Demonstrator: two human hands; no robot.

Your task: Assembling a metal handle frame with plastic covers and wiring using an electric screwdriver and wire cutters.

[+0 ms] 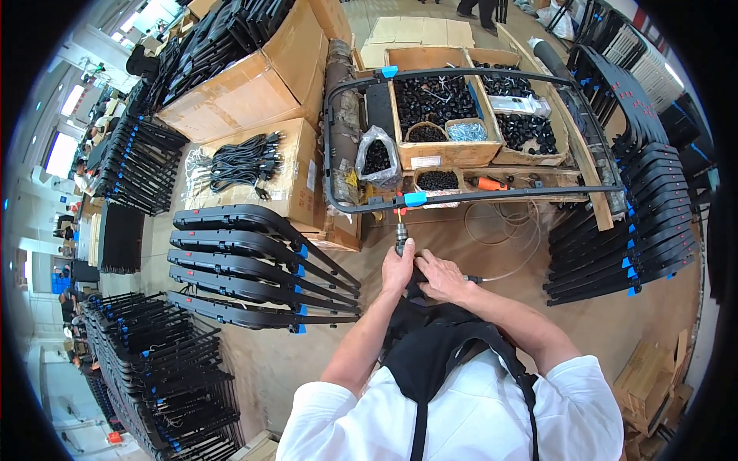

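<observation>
My left hand (397,268) is closed around the front of a power screwdriver (401,235). My right hand (441,276) wraps the same tool further back, where its body is mostly hidden. From the metal chuck the thin bit points away from me, its tip at the near bar of a black tubular frame (507,194). A piece of blue tape (415,199) sits on that bar just right of the tip, with small red parts beside it. The frame lies across the work stand, over the boxes. Whether the bit touches a screw cannot be made out.
Inside the frame stand cardboard boxes (419,160) of black parts and silver screws, a plastic bag (377,158) and an orange-handled tool (492,184). Black cables (246,163) lie on a carton at left. Stacked black frames (238,265) flank me; a thin hose (511,269) loops right.
</observation>
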